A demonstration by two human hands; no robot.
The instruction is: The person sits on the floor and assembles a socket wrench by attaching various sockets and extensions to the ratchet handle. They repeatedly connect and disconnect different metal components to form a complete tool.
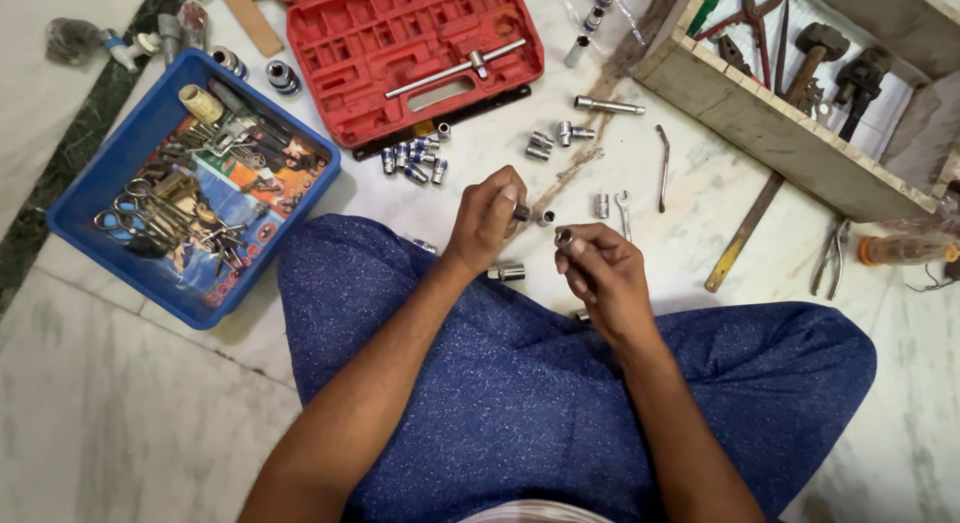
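I sit cross-legged on a marble floor in blue trousers. My left hand [487, 220] pinches a small dark socket bit [522, 212] between thumb and fingers. Close beside it, my right hand [601, 273] holds a small chrome socket [565, 238] at its fingertips, open end up. The two hands are almost touching above my knees. Another chrome socket [507, 273] lies on the floor just below my left hand. Several loose sockets [412, 160] lie in a cluster in front of an open red socket case [405, 58], which has a sliding T-bar handle [455, 69] in it.
A blue plastic tray [95, 198] of keys, scissors and small tools stands at left. A wooden box [770, 123] with pliers, a hammer and wrenches is at upper right. A small spanner [624, 211], a bent rod [663, 165], an extension bar [608, 106], pliers [831, 255] and a screwdriver [905, 249] lie on the floor.
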